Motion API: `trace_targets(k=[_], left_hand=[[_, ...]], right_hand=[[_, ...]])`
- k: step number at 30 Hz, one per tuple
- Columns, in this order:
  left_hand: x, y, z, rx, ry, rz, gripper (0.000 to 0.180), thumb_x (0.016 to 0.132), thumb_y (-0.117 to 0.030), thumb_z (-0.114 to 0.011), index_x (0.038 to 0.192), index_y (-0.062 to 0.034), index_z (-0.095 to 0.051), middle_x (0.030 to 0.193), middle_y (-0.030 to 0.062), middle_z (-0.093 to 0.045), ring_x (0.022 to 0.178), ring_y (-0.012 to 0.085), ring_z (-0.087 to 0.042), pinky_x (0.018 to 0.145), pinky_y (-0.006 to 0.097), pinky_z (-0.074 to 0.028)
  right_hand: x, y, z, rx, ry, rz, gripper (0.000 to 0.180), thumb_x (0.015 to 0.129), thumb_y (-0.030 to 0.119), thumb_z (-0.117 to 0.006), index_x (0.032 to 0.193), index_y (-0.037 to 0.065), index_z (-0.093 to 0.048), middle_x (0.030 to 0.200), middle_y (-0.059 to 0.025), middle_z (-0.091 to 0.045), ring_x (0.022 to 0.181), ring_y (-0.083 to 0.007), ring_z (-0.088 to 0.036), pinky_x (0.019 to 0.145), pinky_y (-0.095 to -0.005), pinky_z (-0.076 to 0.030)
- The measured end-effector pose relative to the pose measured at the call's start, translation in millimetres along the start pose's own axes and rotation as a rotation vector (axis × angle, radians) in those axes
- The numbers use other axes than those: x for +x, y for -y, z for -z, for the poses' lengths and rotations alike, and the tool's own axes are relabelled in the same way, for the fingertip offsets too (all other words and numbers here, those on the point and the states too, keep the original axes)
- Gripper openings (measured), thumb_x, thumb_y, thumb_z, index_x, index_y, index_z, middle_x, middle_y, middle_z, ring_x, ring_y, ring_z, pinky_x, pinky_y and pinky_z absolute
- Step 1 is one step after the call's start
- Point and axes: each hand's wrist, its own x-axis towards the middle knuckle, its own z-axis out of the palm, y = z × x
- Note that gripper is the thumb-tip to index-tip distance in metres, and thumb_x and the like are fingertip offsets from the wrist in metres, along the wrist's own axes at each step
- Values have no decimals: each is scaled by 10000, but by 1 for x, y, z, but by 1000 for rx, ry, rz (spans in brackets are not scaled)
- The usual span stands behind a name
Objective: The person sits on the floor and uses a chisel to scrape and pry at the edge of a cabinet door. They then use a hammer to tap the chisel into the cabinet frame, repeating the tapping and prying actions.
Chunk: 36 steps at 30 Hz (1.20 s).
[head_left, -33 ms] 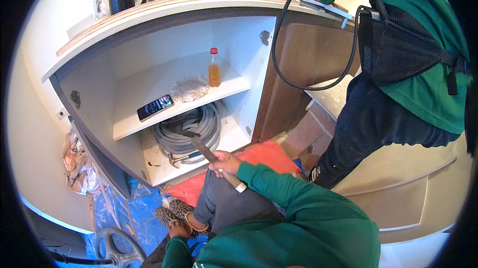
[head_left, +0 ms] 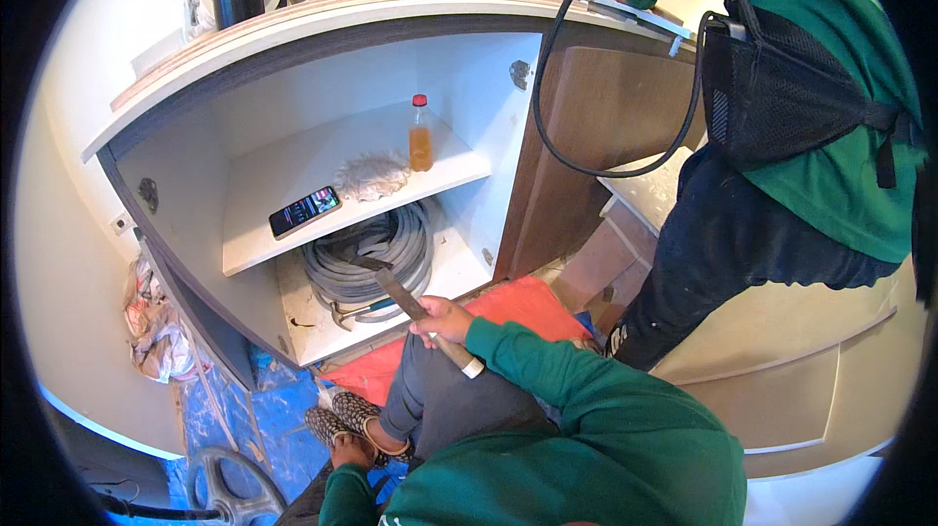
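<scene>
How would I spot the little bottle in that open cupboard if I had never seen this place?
Find the open white cupboard under the curved countertop and look at its middle shelf. The bottle stands upright near the shelf's right end, beside a pale rag. It alone has a red cap and amber liquid inside.

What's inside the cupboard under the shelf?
Under the shelf lies a coiled grey hose, with a tool beside it. The right hand pokes a chisel in there. The shelf hides the back.
</scene>
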Motion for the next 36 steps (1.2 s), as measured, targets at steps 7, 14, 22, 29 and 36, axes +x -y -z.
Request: trace_targets(k=[7, 14, 22, 29, 36], left_hand=[[-2, 5, 14, -152, 95, 125, 611, 891, -461, -606, 1411, -141, -589, 1506, 133, -464, 1366, 386, -433, 1087, 469, -434], [7, 12, 16, -241, -28, 174, 602, 896, -456, -605, 1337, -46, -619, 1447, 192, -504, 1289, 429, -498, 1041, 468, -480], [19, 18, -2, -362, -57, 397, 522, 854, -467, -666, 1154, -42, -711, 1334, 234, -615, 1114, 399, -668, 941, 471, -548], [24, 30, -3, -385, -72, 453, 437, 903, -413, -579, 1091, -51, -737, 1132, 177, -719, 1047, 380, -691, 961, 498, -521], [26, 40, -20, -313, -159, 356, 403, 922, -365, -535, 1132, -78, -724, 1214, 203, -653, 1125, 415, -641, 942, 520, -518]], right_hand=[[4, -3, -2, 39, -5, -10, 193, 916, 114, -703, 982, 43, -536, 679, -62, -600, 548, -156, -610, 503, -305, -506], [10, 3, 2, 34, -22, -6, 203, 920, 104, -702, 986, 45, -519, 680, -55, -591, 540, -160, -601, 505, -306, -508], [12, -5, 8, -2, -1, -16, 209, 917, 107, -712, 1010, 58, -531, 707, -39, -597, 567, -151, -622, 495, -296, -510], [7, 1, 10, 22, -35, -50, 197, 929, 107, -706, 1003, 57, -531, 726, -49, -595, 584, -161, -624, 511, -304, -518], [12, 0, 5, 42, -30, -73, 206, 919, 104, -718, 1000, 51, -536, 729, -51, -595, 586, -162, -623, 524, -306, -524]])
